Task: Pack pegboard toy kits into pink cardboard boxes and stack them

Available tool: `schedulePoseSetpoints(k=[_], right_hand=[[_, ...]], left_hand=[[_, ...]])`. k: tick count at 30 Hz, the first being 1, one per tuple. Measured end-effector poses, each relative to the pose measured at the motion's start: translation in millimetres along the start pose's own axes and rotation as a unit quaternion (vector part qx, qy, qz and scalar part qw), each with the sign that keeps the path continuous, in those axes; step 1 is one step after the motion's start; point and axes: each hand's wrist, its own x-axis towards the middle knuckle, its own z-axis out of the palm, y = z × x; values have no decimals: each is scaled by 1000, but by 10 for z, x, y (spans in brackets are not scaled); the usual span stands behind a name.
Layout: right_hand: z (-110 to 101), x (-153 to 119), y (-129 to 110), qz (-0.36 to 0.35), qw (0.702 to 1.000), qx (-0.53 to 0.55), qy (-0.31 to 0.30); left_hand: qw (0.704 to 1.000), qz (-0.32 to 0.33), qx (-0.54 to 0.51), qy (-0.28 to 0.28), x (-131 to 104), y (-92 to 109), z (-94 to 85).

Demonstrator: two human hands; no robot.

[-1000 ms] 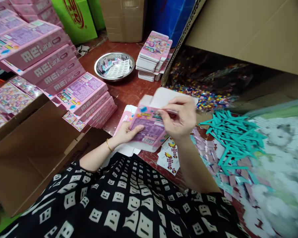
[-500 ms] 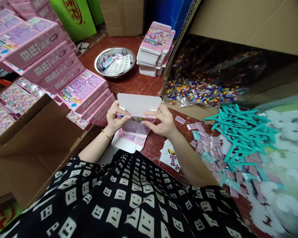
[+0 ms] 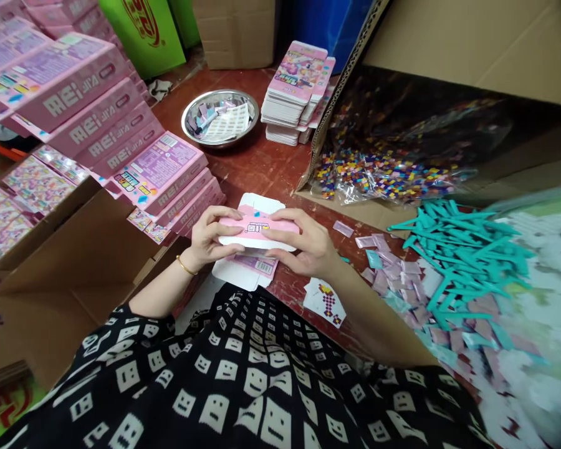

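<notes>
Between my two hands is a pink cardboard box [image 3: 255,228] with printed lettering on the flap that faces me. My left hand [image 3: 211,236] grips its left end, the fingers over the top and the thumb below. On the right end, my right hand [image 3: 307,244] pinches the box in the same way. Just beneath it lies another pink carton [image 3: 262,264] with a barcode and white flaps. A white card with a pixel pattern [image 3: 326,302] rests beside my right forearm.
Pink boxes [image 3: 168,165] are stacked at the left above an open brown carton [image 3: 75,249]. A metal bowl [image 3: 187,136] and flat cartons [image 3: 295,78] stand ahead. At right are a large carton [image 3: 467,37] with bagged coloured pieces, turquoise sticks [image 3: 472,262] and small packets [image 3: 390,274].
The box in my hands has tipped, and its white flap, raised before, is now folded down with the pink lettered side showing. My fingers have moved onto that flap.
</notes>
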Motion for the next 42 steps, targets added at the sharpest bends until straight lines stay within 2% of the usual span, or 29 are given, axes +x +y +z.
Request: schedulePoseSetpoints(k=[3, 8, 10, 13, 16, 18, 21, 23, 26, 29, 30, 32, 34, 36, 39, 42], right_hand=[[-111, 137, -139, 7, 998, -1, -59], [-146, 238, -144, 33, 992, 18, -120], [-111, 212, -85, 41, 989, 30, -138], [2, 110, 10, 43, 985, 31, -163], [130, 0, 56, 57, 985, 29, -160], [181, -45, 39, 63, 986, 21, -154], [218, -68, -45, 66, 986, -27, -152], [249, -67, -97, 73, 983, -77, -153], [297, -60, -105, 78, 977, -125, -152], [275, -83, -72, 87, 980, -110, -140], [243, -110, -72, 104, 983, -97, -115], [149, -204, -100, 175, 982, -67, -24], [38, -341, -149, 264, 962, -15, 67], [-65, -487, -187, 335, 934, 62, 108], [-163, -634, -197, 378, 893, 171, 174], [-199, -632, -210, 387, 868, 210, 229]], left_hand=[[1000, 4, 12, -17, 14, 73, -76], [999, -3, 26, 47, 0, 92, 16], [998, -15, 16, 59, -61, 47, 78], [997, -52, 38, 48, -195, -55, 142], [992, -85, 86, 33, -277, -135, 118], [991, -88, 100, -1, -259, -140, 43], [982, -63, 141, -105, -141, -57, -93], [968, -58, 191, -154, -46, 35, -134], [949, -79, 239, -190, 85, 160, -77], [945, -82, 240, -207, 226, 223, -11], [948, -80, 234, -199, 276, 235, -24], [963, -88, 210, -144, 356, 247, -109], [978, -104, 171, -62, 370, 224, -221], [985, -122, 125, -2, 288, 140, -268], [979, -194, 45, 47, 20, -79, -119], [945, -304, -53, 107, -269, -270, 157]])
